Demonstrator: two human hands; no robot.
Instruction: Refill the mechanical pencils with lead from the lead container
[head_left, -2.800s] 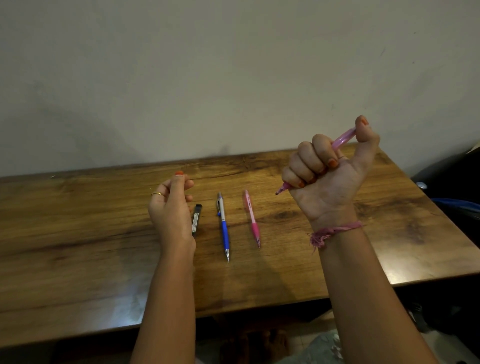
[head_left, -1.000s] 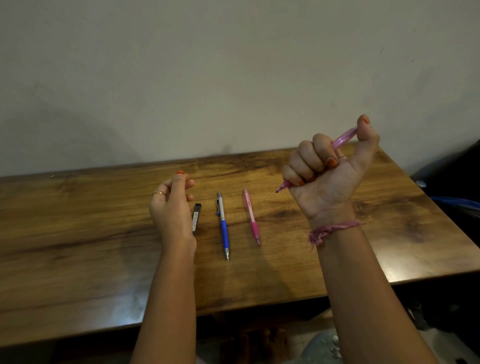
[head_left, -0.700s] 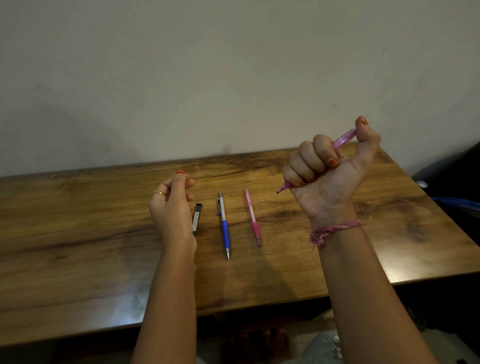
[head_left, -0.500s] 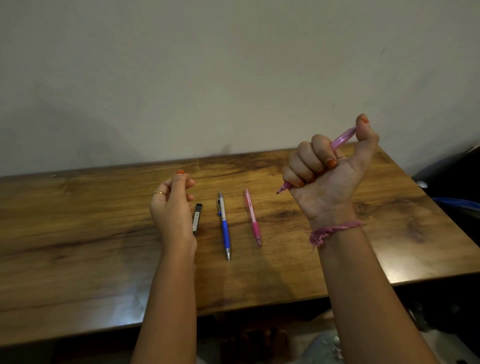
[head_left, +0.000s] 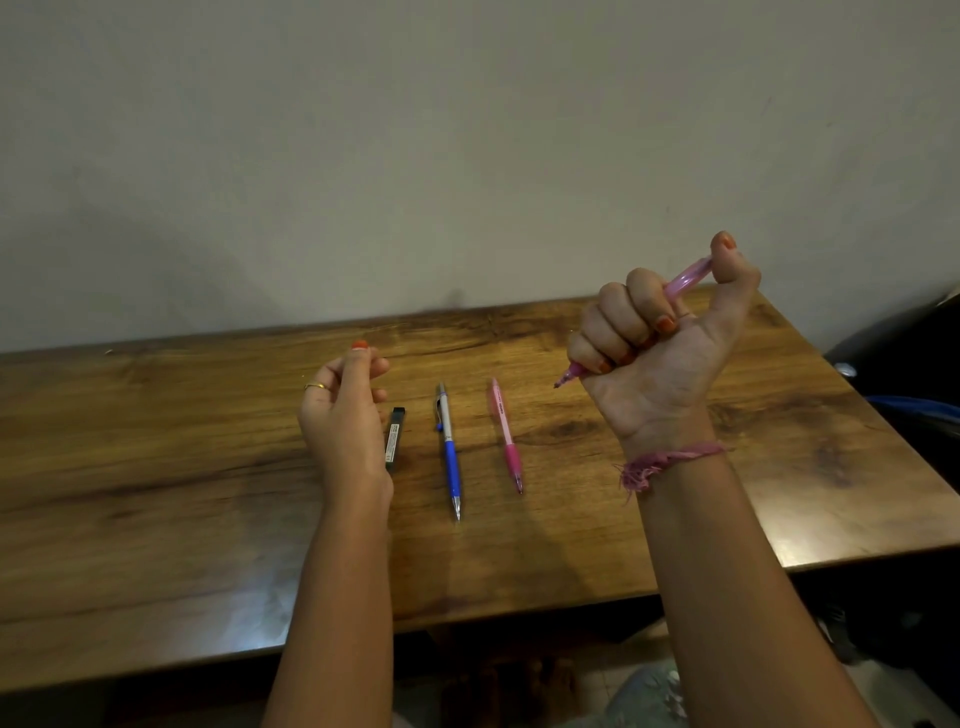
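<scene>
My right hand (head_left: 654, 358) is raised above the table, closed in a fist around a translucent pink mechanical pencil (head_left: 688, 275). The thumb rests on its upper end and the tip points down and left. My left hand (head_left: 343, 415) is held up with its back to me, fingers curled toward the thumb; whether it pinches anything is hidden. Just right of it, a slim black lead container (head_left: 395, 439) lies on the wooden table (head_left: 156, 467). A blue and silver mechanical pencil (head_left: 451, 457) and a second pink mechanical pencil (head_left: 506, 436) lie side by side, tips toward me.
A plain wall rises behind the table's far edge. A dark object (head_left: 909, 364) with a blue strip (head_left: 919, 402) stands off the right end of the table. The near table edge runs below my forearms.
My right thumb shifts slightly up and down on the pencil's end. Both hands and the things on the table stay where they were.
</scene>
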